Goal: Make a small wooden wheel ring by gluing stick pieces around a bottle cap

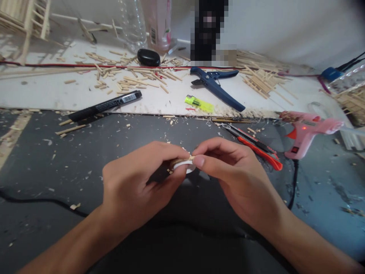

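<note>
Between my hands is a small round white piece point(189, 168) with a pale wooden bit point(191, 157) along its upper edge. My left hand point(139, 179) pinches the white piece between thumb and fingers. From the other side, the thumb and index finger of my right hand point(236, 167) close on the wooden bit, where both hands nearly meet. My fingers cover much of the two pieces. Just beyond my right hand lies a red and black utility knife point(253, 146).
A pink glue gun point(308, 129) with a lit red light lies right, its black cord trailing nearby. Behind are blue cutters point(218, 87), a yellow lighter point(199, 103), a black marker point(105, 105), a black oval object point(148, 57) and many cut sticks point(134, 82). Shavings litter the dark surface.
</note>
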Motion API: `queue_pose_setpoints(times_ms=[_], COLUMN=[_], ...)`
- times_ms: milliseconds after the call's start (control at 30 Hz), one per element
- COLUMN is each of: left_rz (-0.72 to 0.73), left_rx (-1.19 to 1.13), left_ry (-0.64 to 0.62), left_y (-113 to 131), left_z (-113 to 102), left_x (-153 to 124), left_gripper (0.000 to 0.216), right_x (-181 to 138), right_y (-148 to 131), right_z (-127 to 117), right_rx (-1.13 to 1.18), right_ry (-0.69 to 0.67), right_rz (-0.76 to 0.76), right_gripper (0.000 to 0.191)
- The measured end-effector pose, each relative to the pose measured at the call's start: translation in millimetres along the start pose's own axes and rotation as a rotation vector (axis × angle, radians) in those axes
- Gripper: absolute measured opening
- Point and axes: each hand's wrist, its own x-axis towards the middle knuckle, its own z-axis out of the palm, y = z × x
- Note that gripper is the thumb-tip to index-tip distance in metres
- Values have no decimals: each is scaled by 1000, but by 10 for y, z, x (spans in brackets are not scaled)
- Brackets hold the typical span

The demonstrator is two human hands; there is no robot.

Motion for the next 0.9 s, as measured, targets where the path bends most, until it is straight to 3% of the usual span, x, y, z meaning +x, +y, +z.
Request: queue_pose_setpoints(times_ms=[467, 700, 900], left_rz=[-8, -22, -121], left_rx=[18, 66, -23], left_ry=[-7, 15, 65], left_y=[-24, 4, 4], left_z=[20, 41, 8], left_x=[-23, 19, 37], left_gripper=[8, 13, 14], right_x=[-10, 13, 1], right_y=[40, 34, -13], right_z=[39, 70, 26], right_rx=[18, -79, -102], right_ry=[37, 83, -3], right_rz=[46, -28, -103], right_gripper=[7, 10, 10])
